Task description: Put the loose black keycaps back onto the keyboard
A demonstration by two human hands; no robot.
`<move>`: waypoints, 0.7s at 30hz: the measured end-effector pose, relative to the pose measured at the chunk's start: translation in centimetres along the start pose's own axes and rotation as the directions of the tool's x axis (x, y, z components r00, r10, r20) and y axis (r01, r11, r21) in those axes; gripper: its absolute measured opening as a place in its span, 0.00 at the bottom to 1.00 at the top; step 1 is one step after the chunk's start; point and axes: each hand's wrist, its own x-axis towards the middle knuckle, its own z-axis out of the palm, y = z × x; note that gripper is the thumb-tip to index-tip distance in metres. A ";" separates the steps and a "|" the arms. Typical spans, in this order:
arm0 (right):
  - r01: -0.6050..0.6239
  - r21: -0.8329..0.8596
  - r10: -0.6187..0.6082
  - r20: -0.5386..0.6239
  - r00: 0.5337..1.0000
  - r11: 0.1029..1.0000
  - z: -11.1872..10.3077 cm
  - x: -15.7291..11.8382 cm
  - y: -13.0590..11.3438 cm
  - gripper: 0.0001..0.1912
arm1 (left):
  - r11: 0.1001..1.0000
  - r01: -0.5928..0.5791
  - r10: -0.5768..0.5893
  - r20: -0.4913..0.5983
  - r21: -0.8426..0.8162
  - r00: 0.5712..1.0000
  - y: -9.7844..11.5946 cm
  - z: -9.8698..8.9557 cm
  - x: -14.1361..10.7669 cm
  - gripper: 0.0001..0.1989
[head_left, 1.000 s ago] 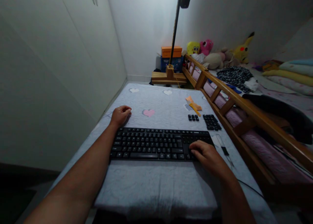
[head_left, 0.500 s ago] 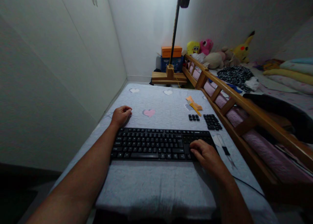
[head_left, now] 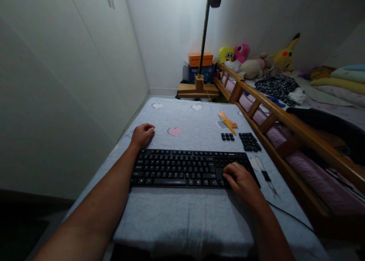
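A black keyboard (head_left: 176,169) lies on the cloth-covered table, with bare sockets showing at its right end. Over that right part, my right hand (head_left: 238,177) is closed, thumb and fingers together; what they hold, if anything, is hidden. Just beyond the keyboard's back left corner my left hand (head_left: 142,135) rests on the cloth with curled fingers, and its grip is too small to make out. Loose black keycaps stand in a small group (head_left: 227,136) and a larger group (head_left: 250,142) behind the keyboard's right end. A wire puller with a black handle (head_left: 266,176) lies to the right.
A yellow brush-like tool (head_left: 229,126) lies on an orange cloth (head_left: 225,117) near the table's back right. The keyboard's cable (head_left: 291,215) runs off to the right. A wooden bed rail (head_left: 265,103) borders the table, and a wooden stand (head_left: 199,88) is behind it.
The whole view has shifted slightly. Both hands keep nearly the same places and poses over the keyboard and cloth.
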 end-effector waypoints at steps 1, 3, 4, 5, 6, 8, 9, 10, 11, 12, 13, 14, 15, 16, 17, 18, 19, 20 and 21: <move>0.010 -0.011 -0.010 -0.013 1.000 1.000 0.1 -0.1 0.0 0.07 | 1.000 0.000 0.000 -0.001 -0.003 1.000 0.0 0.0 0.0 0.11; 0.030 -0.030 -0.031 -0.048 0.998 0.999 0.4 -0.2 0.1 0.07 | 1.000 -0.003 0.003 -0.001 -0.010 1.000 0.0 0.0 0.0 0.11; 0.036 -0.038 -0.039 -0.069 0.997 0.999 0.5 -0.3 0.2 0.08 | 1.000 -0.003 0.003 0.000 -0.011 1.000 0.0 0.0 -0.1 0.11; 0.041 -0.044 -0.045 -0.086 0.995 0.998 0.7 -0.4 0.2 0.08 | 1.000 -0.001 0.001 -0.001 -0.012 1.000 0.0 0.0 -0.1 0.11; 0.046 -0.049 -0.051 -0.096 0.994 0.998 0.8 -0.5 0.3 0.08 | 1.000 0.003 -0.003 0.000 -0.011 1.000 0.1 0.1 -0.1 0.11; 0.055 -0.052 -0.060 -0.103 0.993 0.997 1.0 -0.6 0.4 0.08 | 1.000 0.013 -0.013 0.002 -0.012 1.000 0.2 0.1 -0.1 0.11; 0.059 -0.052 -0.064 -0.105 0.992 0.997 1.1 -0.7 0.4 0.08 | 1.000 0.017 -0.017 0.001 -0.015 1.000 0.3 0.1 -0.2 0.11; 0.061 -0.050 -0.066 -0.109 0.992 0.997 1.1 -0.7 0.5 0.08 | 1.000 0.021 -0.021 0.000 -0.017 1.000 0.4 0.1 -0.2 0.11; 0.061 -0.049 -0.066 -0.113 0.991 0.997 1.2 -0.7 0.5 0.09 | 1.000 0.023 -0.023 0.000 -0.019 1.000 0.5 0.1 -0.2 0.11; 0.059 -0.046 -0.064 -0.116 0.991 0.997 1.2 -0.7 0.5 0.09 | 1.000 0.023 -0.023 -0.001 -0.020 1.000 0.5 0.1 -0.2 0.11; 0.057 -0.044 -0.062 -0.115 0.991 0.997 1.2 -0.7 0.5 0.09 | 1.000 0.021 -0.021 -0.003 -0.020 1.000 0.6 0.0 -0.3 0.11; 0.054 -0.040 -0.059 -0.109 0.992 0.998 1.2 -0.7 0.5 0.09 | 1.000 0.018 -0.018 -0.001 -0.019 1.000 0.6 0.0 -0.3 0.11; 0.051 -0.037 -0.055 -0.102 0.993 0.998 1.2 -0.7 0.5 0.09 | 1.000 0.013 -0.013 -0.002 -0.016 1.000 0.6 0.0 -0.3 0.10; 0.049 -0.032 -0.052 -0.094 0.994 0.998 1.1 -0.7 0.5 0.09 | 1.000 0.007 -0.007 -0.001 -0.013 1.000 0.6 0.0 -0.3 0.10; 0.047 -0.028 -0.049 -0.088 0.995 0.999 1.1 -0.7 0.6 0.09 | 1.000 0.001 -0.001 -0.002 -0.008 1.000 0.6 0.0 -0.3 0.10; 0.045 -0.022 -0.046 -0.084 0.995 0.999 1.1 -0.7 0.6 0.09 | 1.000 -0.003 0.003 -0.001 -0.004 1.000 0.5 0.0 -0.3 0.10; 0.043 -0.017 -0.044 -0.081 0.996 0.999 1.1 -0.7 0.6 0.09 | 1.000 -0.006 0.006 -0.001 -0.002 1.000 0.5 0.0 -0.3 0.10; 0.042 -0.011 -0.043 -0.080 0.996 0.999 1.1 -0.7 0.6 0.09 | 1.000 -0.008 0.008 0.002 -0.001 1.000 0.4 0.0 -0.3 0.10; 0.042 -0.006 -0.042 -0.080 0.996 0.999 1.1 -0.7 0.6 0.08 | 1.000 -0.010 0.010 0.003 -0.002 1.000 0.3 0.0 -0.2 0.10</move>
